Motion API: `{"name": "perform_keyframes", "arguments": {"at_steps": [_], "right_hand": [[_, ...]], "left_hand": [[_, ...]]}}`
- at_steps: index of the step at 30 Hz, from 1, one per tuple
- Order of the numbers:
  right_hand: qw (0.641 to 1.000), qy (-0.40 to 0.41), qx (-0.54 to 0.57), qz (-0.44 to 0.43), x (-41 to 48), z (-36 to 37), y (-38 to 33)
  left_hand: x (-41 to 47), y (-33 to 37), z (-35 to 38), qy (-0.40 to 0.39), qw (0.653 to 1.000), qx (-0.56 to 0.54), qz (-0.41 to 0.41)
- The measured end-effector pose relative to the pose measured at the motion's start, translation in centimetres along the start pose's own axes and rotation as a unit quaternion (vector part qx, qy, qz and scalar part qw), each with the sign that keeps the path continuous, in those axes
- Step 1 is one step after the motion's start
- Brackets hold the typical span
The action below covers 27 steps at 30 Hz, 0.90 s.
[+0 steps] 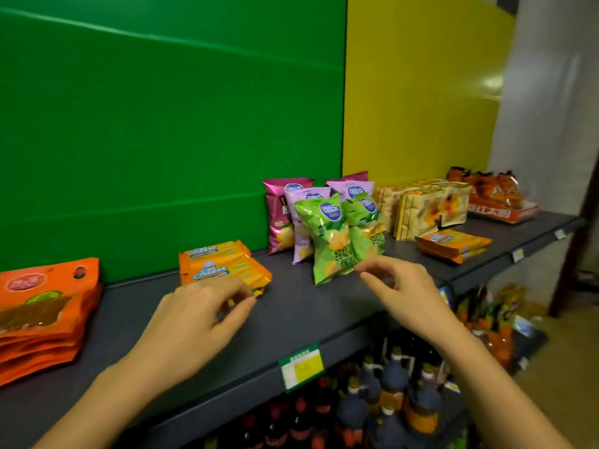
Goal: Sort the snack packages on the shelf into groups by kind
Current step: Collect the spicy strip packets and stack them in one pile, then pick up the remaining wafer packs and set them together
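At the left end of the shelf (291,312) lies a stack of orange pouches (48,303). Next, near the back edge, sit the stacked cheese cracker packs (220,264). The left hand (194,322) curls its fingers at their front; I cannot tell whether it grips. Mid-shelf, pink and purple chip bags (282,205) stand behind two green ones. The right hand (405,286) pinches the lower corner of the right green chip bag (366,234). Gold packs (421,212) stand toward the right end.
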State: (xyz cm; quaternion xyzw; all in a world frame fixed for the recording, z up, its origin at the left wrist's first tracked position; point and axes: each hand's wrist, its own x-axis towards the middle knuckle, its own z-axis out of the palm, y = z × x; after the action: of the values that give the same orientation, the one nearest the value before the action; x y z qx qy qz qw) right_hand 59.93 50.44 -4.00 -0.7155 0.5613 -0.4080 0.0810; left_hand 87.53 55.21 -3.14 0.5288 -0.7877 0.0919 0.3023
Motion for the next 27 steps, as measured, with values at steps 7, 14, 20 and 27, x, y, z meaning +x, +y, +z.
{"name": "perform_keyframes", "arguments": {"at_steps": [7, 14, 20, 27], "right_hand": [[0.997, 0.007, -0.045, 0.063, -1.4, -8.2, 11.3], [0.990, 0.003, -0.093, 0.106, 0.5, -14.7, 19.6], [0.985, 0.004, -0.116, 0.126, 5.0, -17.5, 25.9], [0.981, -0.059, -0.116, 0.143, 14.9, -16.7, 30.1]], "left_hand": [[5.0, 11.2, 9.1, 0.006, 0.996, -0.090, 0.006], [11.3, 19.5, 17.2, -0.025, 0.992, -0.127, -0.004], [18.7, 23.5, 24.1, -0.029, 0.995, -0.085, -0.050], [25.4, 24.4, 29.6, -0.102, 0.986, 0.028, -0.128]]}}
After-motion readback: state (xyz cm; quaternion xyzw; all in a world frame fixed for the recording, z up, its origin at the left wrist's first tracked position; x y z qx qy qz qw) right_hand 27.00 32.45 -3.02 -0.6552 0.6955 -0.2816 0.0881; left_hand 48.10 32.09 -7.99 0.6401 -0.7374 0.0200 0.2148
